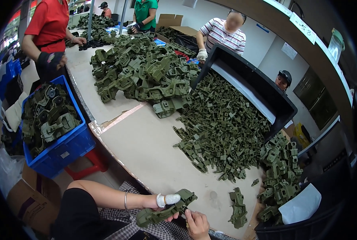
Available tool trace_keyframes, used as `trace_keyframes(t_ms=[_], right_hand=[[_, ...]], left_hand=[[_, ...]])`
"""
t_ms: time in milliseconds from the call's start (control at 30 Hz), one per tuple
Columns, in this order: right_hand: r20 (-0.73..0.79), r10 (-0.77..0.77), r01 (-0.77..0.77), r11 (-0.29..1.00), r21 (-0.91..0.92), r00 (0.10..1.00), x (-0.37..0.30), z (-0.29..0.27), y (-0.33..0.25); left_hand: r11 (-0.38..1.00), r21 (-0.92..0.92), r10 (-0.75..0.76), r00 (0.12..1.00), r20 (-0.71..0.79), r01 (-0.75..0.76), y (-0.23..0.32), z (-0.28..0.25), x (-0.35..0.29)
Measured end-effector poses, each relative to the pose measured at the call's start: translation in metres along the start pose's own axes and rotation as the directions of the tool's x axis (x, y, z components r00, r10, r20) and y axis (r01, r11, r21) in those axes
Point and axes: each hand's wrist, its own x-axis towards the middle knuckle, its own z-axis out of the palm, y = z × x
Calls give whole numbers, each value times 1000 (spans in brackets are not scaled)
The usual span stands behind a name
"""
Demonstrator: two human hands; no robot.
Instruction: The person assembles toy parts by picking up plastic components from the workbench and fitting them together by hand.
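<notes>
My left hand (151,201), its thumb wrapped in white tape, is closed around an olive-green plastic toy vehicle body (149,217). The piece is held tilted above my lap, at the table's near edge. Close against its right side is my right hand (198,226), fingers pinched together; a small dark thing shows at the fingertips, too little of it to name. To the right of my hands, a similar green vehicle body (238,208) lies alone on the table.
Small green plastic parts (222,124) spill from a tipped black tub (250,90). Beyond rises a heap of larger vehicle bodies (146,68). At left, a blue crate (60,150) full of assembled pieces rests on a red stool (92,164). More bodies (280,176) line the right. Several people work around the table.
</notes>
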Motion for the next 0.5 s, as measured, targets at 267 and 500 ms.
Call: trace_keyframes(t_ms=[267,500], right_hand=[[73,-50,54,997,-57,996,22,-8,15],[27,-63,63,998,16,998,34,-14,17]], left_hand=[[858,494,176,984,-22,-142,15,7,11],[988,153,-17,994,-105,33,12,2,13]])
